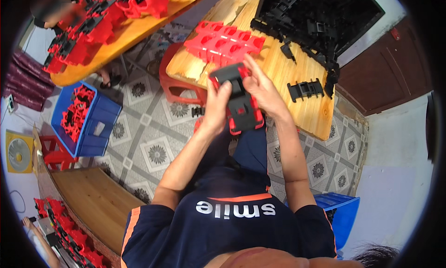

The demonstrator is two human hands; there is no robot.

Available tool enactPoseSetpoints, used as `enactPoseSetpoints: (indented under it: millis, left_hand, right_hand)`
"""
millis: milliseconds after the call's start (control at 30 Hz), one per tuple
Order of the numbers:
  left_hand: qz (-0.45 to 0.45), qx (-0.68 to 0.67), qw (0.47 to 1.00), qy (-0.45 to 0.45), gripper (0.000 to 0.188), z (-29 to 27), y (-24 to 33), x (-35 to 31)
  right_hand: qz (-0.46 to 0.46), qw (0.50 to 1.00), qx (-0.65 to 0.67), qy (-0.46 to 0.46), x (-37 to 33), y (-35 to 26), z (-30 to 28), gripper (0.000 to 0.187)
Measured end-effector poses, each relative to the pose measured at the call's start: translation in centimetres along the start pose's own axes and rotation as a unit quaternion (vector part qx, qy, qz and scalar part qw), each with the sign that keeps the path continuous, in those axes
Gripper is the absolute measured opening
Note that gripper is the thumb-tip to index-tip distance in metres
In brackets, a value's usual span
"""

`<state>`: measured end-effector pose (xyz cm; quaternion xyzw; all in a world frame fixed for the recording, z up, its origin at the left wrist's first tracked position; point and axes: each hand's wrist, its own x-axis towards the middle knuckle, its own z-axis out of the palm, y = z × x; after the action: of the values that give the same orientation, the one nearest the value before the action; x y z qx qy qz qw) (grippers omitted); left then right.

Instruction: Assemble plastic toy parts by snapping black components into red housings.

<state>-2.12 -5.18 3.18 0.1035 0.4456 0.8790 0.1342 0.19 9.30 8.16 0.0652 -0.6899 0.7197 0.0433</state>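
Over my lap, at the near edge of the wooden table (304, 115), I hold up a long red-and-black plastic assembly (246, 114), shaped somewhat like a toy car body. My left hand (216, 105) grips its left side, thumb laid across the black upper face. Around its right side is my right hand (265, 92), fingers curled at the far end and partly hidden. Just beyond it on the table sit red plastic shells (223, 41) in rows. A separate black frame piece (305, 90) lies to the right.
A large black tray (320, 22) heaped with black parts covers the table's far right. Red and black assemblies fill another table (125, 40) at far left, where a person sits. Blue bins (100, 124) and a red stool (174, 80) stand on the tiled floor. Another person's arm (42, 242) shows at lower left.
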Motion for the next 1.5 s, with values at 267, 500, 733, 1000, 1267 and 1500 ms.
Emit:
enactPoseSetpoints:
  millis: [267,500,733,1000,1267,1500]
  left_hand:
    - [-0.082,-0.110,0.987,0.082,0.065,-1.9,2.8,1.5]
    - [-0.099,-0.113,0.982,0.113,0.044,-0.9,3.6,2.7]
    - [0.051,0.014,0.994,0.100,0.062,-2.6,3.2,-0.9]
    - [0.402,0.094,0.875,0.254,0.068,-4.9,15.3,-7.0]
    - [0.640,0.199,0.574,0.470,0.055,-18.6,41.5,-26.8]
    - [0.519,0.255,0.415,0.703,0.079,-42.6,55.5,-28.6]
  right_hand:
    - [0.009,0.998,0.053,-0.025,-4.2,3.3,0.9,0.101]
    - [-0.032,0.994,0.043,0.094,-4.9,3.5,4.1,0.074]
    - [-0.009,0.995,0.054,0.086,-5.8,4.5,5.3,0.070]
    - [-0.192,0.969,0.061,-0.145,-2.2,4.6,10.3,0.096]
    - [0.009,0.960,0.024,-0.277,-0.6,8.5,13.0,0.046]
    - [0.037,0.949,-0.071,-0.306,0.0,12.3,16.6,0.037]
